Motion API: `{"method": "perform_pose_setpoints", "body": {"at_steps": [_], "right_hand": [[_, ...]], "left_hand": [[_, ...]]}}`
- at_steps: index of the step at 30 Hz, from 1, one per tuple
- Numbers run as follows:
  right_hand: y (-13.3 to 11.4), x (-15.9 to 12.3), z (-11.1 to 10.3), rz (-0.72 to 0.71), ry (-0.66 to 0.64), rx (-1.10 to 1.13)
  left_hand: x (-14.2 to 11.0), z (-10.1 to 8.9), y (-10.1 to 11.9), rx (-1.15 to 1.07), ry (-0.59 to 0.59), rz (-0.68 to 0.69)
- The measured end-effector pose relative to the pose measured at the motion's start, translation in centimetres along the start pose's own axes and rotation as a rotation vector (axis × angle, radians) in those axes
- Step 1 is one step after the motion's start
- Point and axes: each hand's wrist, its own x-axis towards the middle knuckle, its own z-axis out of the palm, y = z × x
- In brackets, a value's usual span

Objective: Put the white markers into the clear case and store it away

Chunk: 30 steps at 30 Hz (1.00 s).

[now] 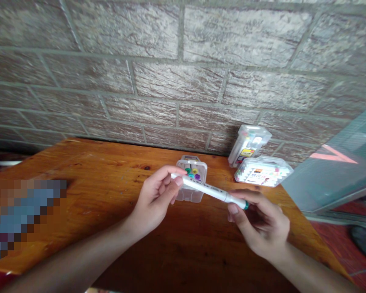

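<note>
So the person's left hand (154,197) is pinching the plain end of a white marker (205,189) between thumb and fingers, and the right hand (266,224) is gripping it near the green end. The marker's hanging above the wooden table (110,175), crossing in front of a clear box (192,196) that's holding colourful-ended pens (197,177). Two clear marker cases (265,171) are sitting off to the right, near the brick wall (177,77).

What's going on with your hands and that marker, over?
Left hand pinching white marker at one end. Right hand holding its green-tipped end. Clear marker case behind, partly blocked by marker.
</note>
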Motion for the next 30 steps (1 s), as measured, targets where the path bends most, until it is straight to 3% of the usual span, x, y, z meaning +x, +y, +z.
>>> {"method": "perform_pose_setpoints", "body": {"at_steps": [18,30], "right_hand": [[-1.3,1.6,-0.6,-0.467,-0.06,-0.229],[-2.0,0.7,-1.8,-0.589,-0.145,-0.348]], "left_hand": [[0.2,0.3,-0.2,-0.247,0.024,-0.028],[0.7,0.6,0.2,-0.303,0.049,-0.001]]}}
